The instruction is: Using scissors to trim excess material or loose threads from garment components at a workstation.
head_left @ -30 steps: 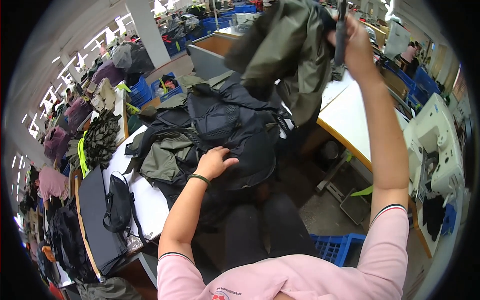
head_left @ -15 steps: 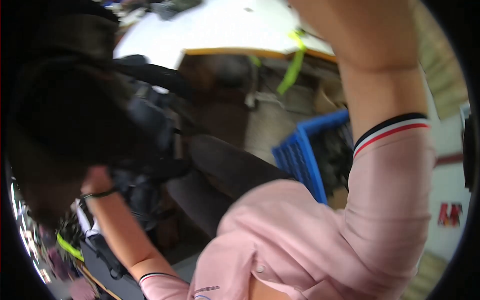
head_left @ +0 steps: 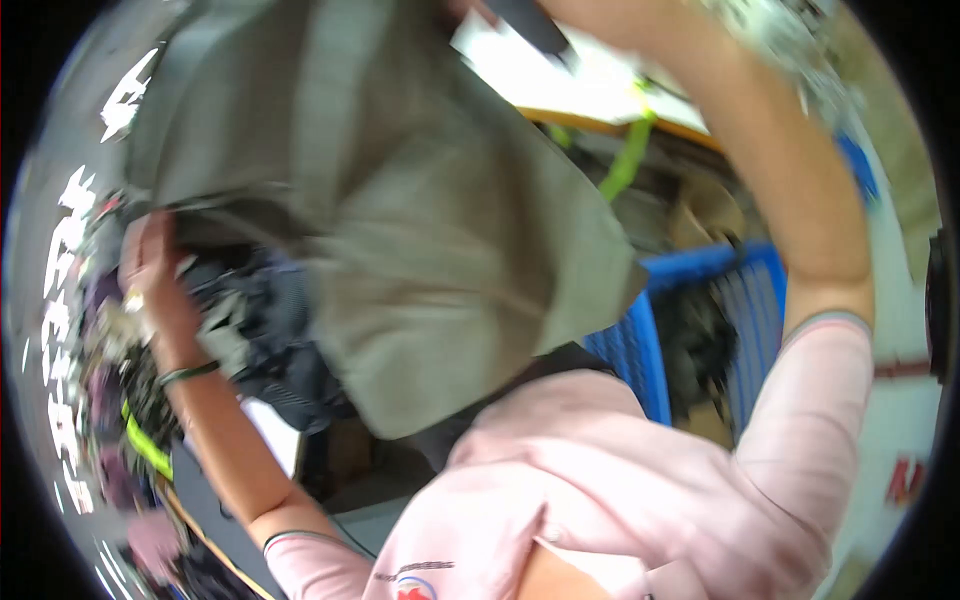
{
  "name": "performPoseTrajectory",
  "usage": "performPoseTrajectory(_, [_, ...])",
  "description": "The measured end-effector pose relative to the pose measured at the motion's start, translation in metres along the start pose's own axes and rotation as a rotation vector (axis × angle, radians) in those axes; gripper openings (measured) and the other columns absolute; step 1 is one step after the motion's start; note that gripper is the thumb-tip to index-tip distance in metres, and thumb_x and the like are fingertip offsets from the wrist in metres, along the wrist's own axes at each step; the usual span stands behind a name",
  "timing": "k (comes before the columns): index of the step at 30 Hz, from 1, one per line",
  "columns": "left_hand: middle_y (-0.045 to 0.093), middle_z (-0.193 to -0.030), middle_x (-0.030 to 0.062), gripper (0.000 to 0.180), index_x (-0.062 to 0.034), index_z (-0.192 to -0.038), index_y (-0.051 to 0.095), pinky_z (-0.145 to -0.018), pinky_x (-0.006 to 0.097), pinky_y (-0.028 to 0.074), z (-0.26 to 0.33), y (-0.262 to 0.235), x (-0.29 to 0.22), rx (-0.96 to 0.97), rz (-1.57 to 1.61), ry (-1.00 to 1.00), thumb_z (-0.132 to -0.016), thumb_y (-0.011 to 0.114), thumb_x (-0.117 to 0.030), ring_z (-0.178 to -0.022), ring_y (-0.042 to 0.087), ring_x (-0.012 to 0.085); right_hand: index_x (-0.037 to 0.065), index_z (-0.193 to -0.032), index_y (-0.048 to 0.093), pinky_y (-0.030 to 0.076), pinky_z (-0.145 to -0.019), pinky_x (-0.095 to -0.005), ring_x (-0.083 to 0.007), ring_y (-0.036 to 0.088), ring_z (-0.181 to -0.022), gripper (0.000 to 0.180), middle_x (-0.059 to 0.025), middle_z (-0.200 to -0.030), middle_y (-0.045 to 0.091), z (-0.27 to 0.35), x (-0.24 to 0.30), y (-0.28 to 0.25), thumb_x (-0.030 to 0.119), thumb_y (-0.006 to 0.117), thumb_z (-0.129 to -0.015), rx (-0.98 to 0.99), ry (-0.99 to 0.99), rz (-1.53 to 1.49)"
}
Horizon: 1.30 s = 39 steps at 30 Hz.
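Note:
A large olive-grey fabric piece (head_left: 430,250), sewn with seams and bag-like in shape, hangs in front of me and fills the upper middle. My left hand (head_left: 155,265), a dark band on its wrist, is closed on its left edge with the fingers pointing up. My right arm reaches to the top edge, where only a blurred bit of my right hand (head_left: 470,10) shows beside the fabric's upper corner. A dark, elongated object (head_left: 532,28) is next to it; whether the hand holds it is unclear.
A blue plastic crate (head_left: 655,350) with dark material inside stands right of my lap. Behind the fabric lies a white tabletop (head_left: 600,65) with an orange-brown edge and a hanging neon-yellow strip (head_left: 628,155). Dark cloth items (head_left: 270,340) are heaped at left. A person in pink (head_left: 155,540) is at lower left.
The fabric, a dark mass at the left before, now spreads across the middle in the light. My left hand has risen and moved slightly left. The right forearm now leans further left.

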<state>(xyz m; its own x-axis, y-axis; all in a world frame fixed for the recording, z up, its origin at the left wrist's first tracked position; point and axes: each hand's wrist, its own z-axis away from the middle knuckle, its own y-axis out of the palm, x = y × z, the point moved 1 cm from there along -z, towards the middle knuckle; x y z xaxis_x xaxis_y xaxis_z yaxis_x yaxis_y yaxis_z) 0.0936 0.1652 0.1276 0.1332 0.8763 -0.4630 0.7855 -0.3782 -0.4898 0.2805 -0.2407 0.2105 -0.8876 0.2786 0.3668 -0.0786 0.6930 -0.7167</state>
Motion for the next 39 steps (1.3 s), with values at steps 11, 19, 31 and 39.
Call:
performPoseTrajectory(11, [0.067,-0.092,-0.0020,0.014,-0.0018,-0.107,0.069,-0.067,0.019,0.047,0.026,-0.024,-0.015,-0.323,0.575,-0.196,-0.096,0.066,-0.010,-0.078,0.057,0.0038,0.000,-0.111,0.058,0.047,-0.066,-0.0215,-0.0052,0.052,-0.072,0.034,0.0024,-0.090,0.056,0.067,-0.027,0.155,-0.009,0.069,-0.080,0.034,0.414,-0.912])
performPoseTrajectory(19, [0.061,-0.102,0.0061,0.042,-0.0041,-0.114,0.062,-0.079,0.030,0.050,0.070,-0.071,-0.026,0.424,-0.030,-0.375,-0.082,0.080,-0.024,-0.090,0.058,0.0146,0.002,-0.104,0.058,0.044,-0.065,-0.0196,-0.0028,0.051,-0.073,0.024,0.0027,-0.085,0.055,0.034,-0.025,0.149,-0.001,0.067,-0.082,-0.017,0.225,-1.021])
performPoseTrajectory(31, [0.066,-0.100,0.0016,0.024,-0.0020,-0.109,0.064,-0.078,0.023,0.048,0.073,0.020,-0.094,0.256,0.810,-0.524,-0.087,0.072,-0.006,-0.089,0.061,0.0097,0.000,-0.096,0.060,0.050,-0.073,-0.0291,-0.0111,0.061,-0.081,0.026,-0.0036,-0.084,0.064,-0.033,0.061,0.136,0.012,0.078,-0.082,0.094,-0.277,-0.611])
performPoseTrajectory(39, [0.068,-0.107,0.0084,0.021,-0.0017,-0.115,0.063,-0.085,0.032,0.053,0.135,0.010,-0.044,-0.333,1.181,-0.897,-0.097,0.060,-0.012,-0.093,0.067,0.0188,0.004,-0.092,0.058,0.049,-0.076,-0.0242,-0.0083,0.059,-0.079,0.027,-0.0021,-0.082,0.064,0.095,0.045,0.184,0.008,0.082,-0.079,0.193,0.303,-0.800])
